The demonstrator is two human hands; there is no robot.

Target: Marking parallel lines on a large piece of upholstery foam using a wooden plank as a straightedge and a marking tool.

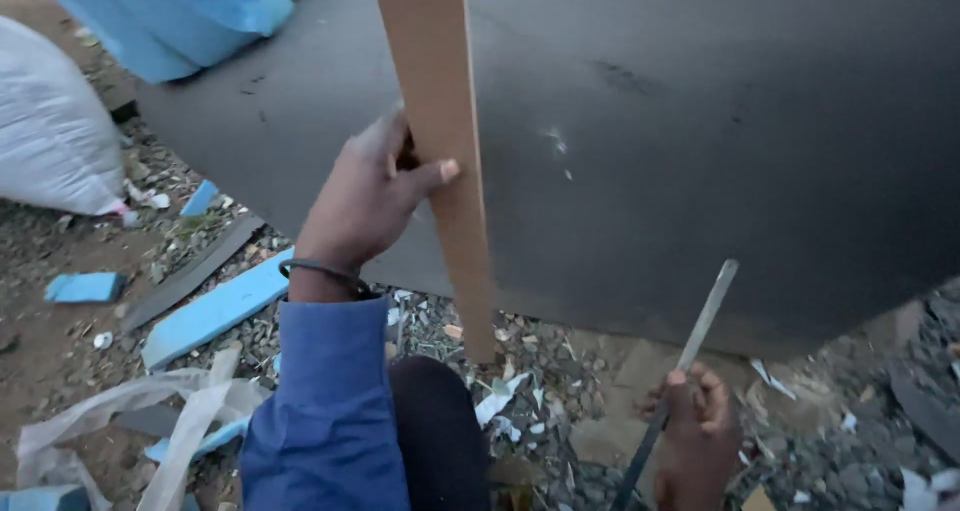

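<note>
**Left on the strip, right on the blade**

Left fingers (395,146) are wrapping round the brown wooden strip (440,121), thumb pressing across its front face, the rest curling behind its left edge. My left hand (365,201) is gripping it about mid-length; the strip is standing nearly upright, tilting slightly, lower end pointing down at the ground, upper end running out of frame at the top. It's lying against the front of the big dark grey sheet (700,141).

Right fingers (700,396) are closing tight round a thin flat metal blade (705,316), thumb on top. My right hand (695,436) is sitting low, below the sheet's bottom edge. The blade is slanting up to the right, its tip overlapping that lower edge; can't tell if it's touching.

Blue sleeve (325,411) is covering my left forearm, thin dark band at the wrist (320,268).

Ground (60,346) is carrying rubble and scraps: blue foam offcuts (215,311), a smaller blue piece (85,287), a dark grey strip (190,274), crumpled clear plastic film (150,411). White sack (50,131) is sitting far left, blue foam block (170,16) at top left.
</note>
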